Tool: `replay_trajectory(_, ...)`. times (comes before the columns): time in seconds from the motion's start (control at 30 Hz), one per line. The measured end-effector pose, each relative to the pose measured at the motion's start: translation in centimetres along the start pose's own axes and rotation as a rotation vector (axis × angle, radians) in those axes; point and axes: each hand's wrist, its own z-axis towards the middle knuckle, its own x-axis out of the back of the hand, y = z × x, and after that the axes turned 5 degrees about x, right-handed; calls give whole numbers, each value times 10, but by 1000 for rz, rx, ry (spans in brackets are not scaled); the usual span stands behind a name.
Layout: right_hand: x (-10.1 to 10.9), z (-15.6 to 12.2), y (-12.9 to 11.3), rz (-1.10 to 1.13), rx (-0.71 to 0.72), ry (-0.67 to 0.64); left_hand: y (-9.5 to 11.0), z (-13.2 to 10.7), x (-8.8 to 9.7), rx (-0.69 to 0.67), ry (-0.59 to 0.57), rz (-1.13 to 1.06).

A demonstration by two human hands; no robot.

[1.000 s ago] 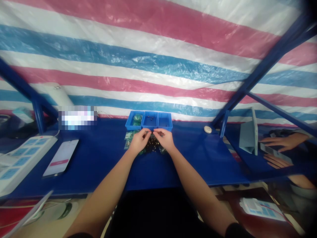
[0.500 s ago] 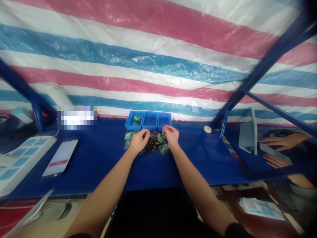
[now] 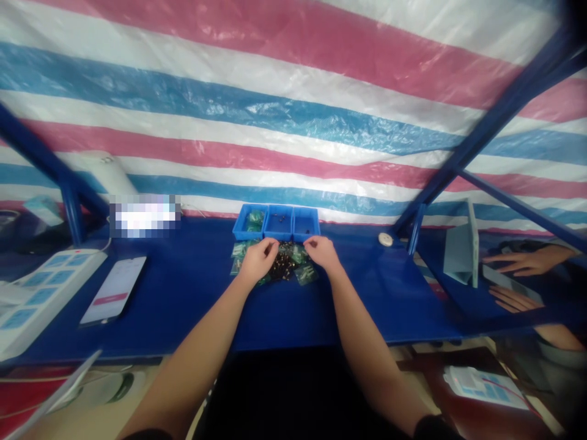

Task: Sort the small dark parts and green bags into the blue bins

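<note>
- From the head view, I see the left hand [image 3: 257, 260] with thumb and fingers drawn narrow; I can't tell whether a small piece sits between them.
- The right hand [image 3: 323, 252] is pinched narrow too, its tips just before the right-hand blue tray [image 3: 305, 219]; I can't make out any hold there.
- Between the hands lies a heap of tiny dark pieces [image 3: 282, 269] with brassy glints, partly covered by the left hand and too small to identify.
- Greenish see-through packets [image 3: 306, 275] lie just below the right hand; others peek out around the left.
- Well left of the left hand, a phone [image 3: 114, 290] shows a pinkish-red bar, its writing too blurred to read; beyond it, a bright patch [image 3: 144, 216] is pixelated.
- Past both hands, the left blue tray [image 3: 247, 236] holds green packets; the middle one [image 3: 277, 227], dark bits. All are open, boxy and plastic-looking.
- Under the hands is a smooth blue surface [image 3: 288, 318]; beyond, a wrinkled, glossy striped sheet [image 3: 275, 125].
</note>
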Motion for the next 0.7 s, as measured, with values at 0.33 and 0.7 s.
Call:
replay_trajectory(0.33,25,-3,10,60,32,-290,0,0,-1,2,8,1)
replay_trajectory(0.7,11,-2,-3,394,-12,-147,2,-1,0,6,-6,-32)
